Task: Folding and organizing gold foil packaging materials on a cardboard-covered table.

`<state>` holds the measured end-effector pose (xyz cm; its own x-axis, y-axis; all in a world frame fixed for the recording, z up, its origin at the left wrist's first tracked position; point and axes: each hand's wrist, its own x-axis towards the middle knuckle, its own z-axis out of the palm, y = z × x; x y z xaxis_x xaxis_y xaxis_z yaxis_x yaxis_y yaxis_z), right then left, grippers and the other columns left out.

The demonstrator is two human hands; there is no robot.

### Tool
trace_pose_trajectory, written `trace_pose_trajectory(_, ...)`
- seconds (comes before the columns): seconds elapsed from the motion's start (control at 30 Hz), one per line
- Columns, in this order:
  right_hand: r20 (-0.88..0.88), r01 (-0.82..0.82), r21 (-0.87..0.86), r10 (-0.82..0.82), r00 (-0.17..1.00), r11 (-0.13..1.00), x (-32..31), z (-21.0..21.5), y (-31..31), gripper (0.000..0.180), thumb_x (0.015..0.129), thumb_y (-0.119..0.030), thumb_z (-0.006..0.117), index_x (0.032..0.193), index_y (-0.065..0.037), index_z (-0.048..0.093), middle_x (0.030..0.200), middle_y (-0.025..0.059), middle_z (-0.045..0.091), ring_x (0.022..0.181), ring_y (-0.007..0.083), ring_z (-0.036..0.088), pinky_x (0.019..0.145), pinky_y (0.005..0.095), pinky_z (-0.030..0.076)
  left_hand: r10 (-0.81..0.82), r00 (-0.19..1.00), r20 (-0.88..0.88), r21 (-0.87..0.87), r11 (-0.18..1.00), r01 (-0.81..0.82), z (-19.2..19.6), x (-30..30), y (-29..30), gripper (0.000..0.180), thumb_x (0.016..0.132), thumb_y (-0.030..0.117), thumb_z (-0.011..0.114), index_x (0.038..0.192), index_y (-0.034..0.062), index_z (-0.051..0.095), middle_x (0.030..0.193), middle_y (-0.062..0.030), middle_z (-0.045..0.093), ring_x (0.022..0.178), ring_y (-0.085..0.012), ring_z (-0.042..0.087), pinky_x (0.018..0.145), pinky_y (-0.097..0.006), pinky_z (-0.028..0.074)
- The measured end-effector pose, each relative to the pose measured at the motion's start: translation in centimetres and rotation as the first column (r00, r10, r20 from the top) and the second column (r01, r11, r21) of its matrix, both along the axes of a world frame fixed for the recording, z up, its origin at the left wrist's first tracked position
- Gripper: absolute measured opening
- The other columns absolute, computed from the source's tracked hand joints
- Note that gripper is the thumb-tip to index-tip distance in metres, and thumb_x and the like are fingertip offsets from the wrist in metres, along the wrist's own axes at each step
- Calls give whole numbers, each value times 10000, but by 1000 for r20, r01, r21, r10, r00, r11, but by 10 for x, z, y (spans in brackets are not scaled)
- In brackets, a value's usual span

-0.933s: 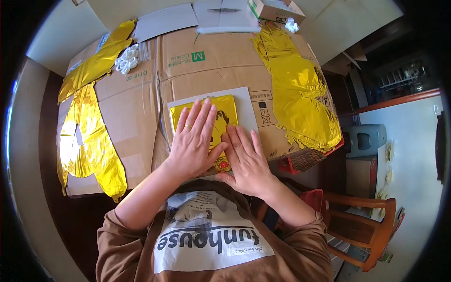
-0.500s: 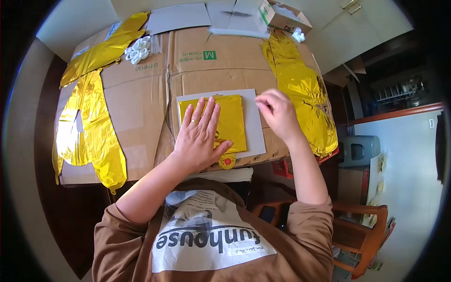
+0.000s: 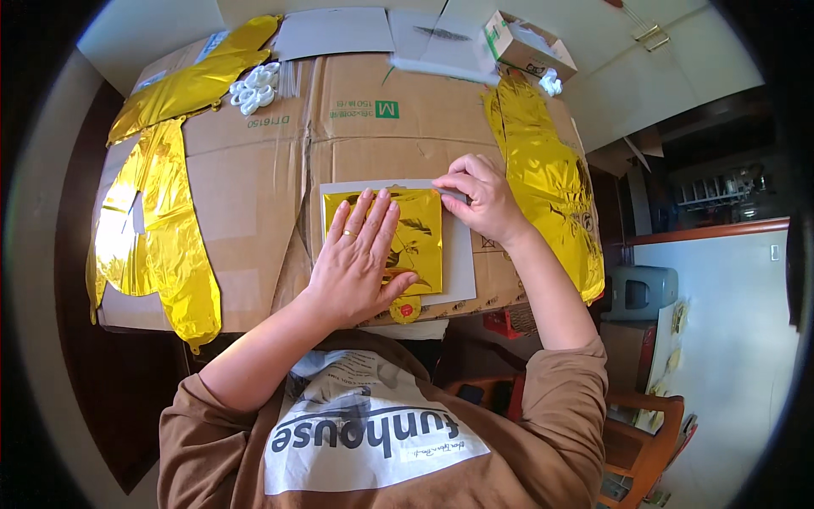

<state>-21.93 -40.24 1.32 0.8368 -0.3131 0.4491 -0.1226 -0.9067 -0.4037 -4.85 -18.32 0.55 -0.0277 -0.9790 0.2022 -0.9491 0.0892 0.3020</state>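
Note:
A folded gold foil balloon (image 3: pixel 421 246) forms a flat square on a white card (image 3: pixel 460 280) near the table's front edge. My left hand (image 3: pixel 356 254) lies flat across its left half, fingers stretched out and pointing away from me. At the square's far right corner is my right hand (image 3: pixel 476 199), its thumb and fingers pinched together. A small greyish edge shows by those fingertips; what they grip, if anything, I cannot make out. A round gold tab with a red centre (image 3: pixel 405 310) sticks out at the near side of the foil.
Flattened cardboard (image 3: pixel 237 187) covers the table. Flat gold foil balloons lie at the left (image 3: pixel 174 237) and right (image 3: pixel 551 174). Farther back are white coiled ribbons (image 3: pixel 254 88), white sheets (image 3: pixel 335 32) and an open box (image 3: pixel 527 47). A wooden chair (image 3: pixel 649 437) stands at the lower right.
My right hand has come in leftward, from beside the card to the foil's far right corner. My left hand stays flat on the foil. The whole view has shifted slightly.

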Motion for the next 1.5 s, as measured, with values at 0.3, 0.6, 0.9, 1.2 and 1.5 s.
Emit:
trace_pose_trajectory(0.3,11,-147,-257,155,988,955,10,6,-10,145,763,-72,751,878,-94,666,891,38,610,860,249,599,826,392,467,-3,1000,23,24,1000,2,0,0,-2,938,963,617,516,1551,-81,300,1635,-253,276,1549,-405,192,1258,-532,107)
trace_pose_trajectory(0.6,40,-163,-268,180,983,950,11,1,-7,159,757,-43,734,891,-66,650,894,57,625,845,260,607,835,399,481,-8,999,-44,30,999,9,2,1,-1,899,966,546,556,1568,-58,272,1647,-256,246,1547,-417,189,1257,-530,100)
trace_pose_trajectory(0.9,46,-171,-259,189,981,950,10,1,-6,252,711,18,739,930,-62,641,918,72,635,815,280,605,789,398,481,-13,999,-42,36,999,14,2,0,-1,895,971,540,552,1572,-58,264,1651,-255,238,1551,-411,183,1259,-526,91)
trace_pose_trajectory(1.2,66,-171,-207,188,980,963,12,0,-8,259,698,24,726,915,-75,625,907,75,623,816,285,597,784,401,476,-6,1000,12,38,999,5,0,0,-1,924,967,615,506,1556,-66,302,1641,-249,264,1555,-402,172,1260,-527,96)
trace_pose_trajectory(1.5,36,-161,-203,172,984,966,11,-4,-5,214,734,-6,711,925,-64,633,913,73,615,864,281,603,816,407,472,-2,1000,2,38,999,2,1,0,-2,921,965,610,511,1557,-65,303,1641,-250,264,1554,-404,180,1256,-534,108)
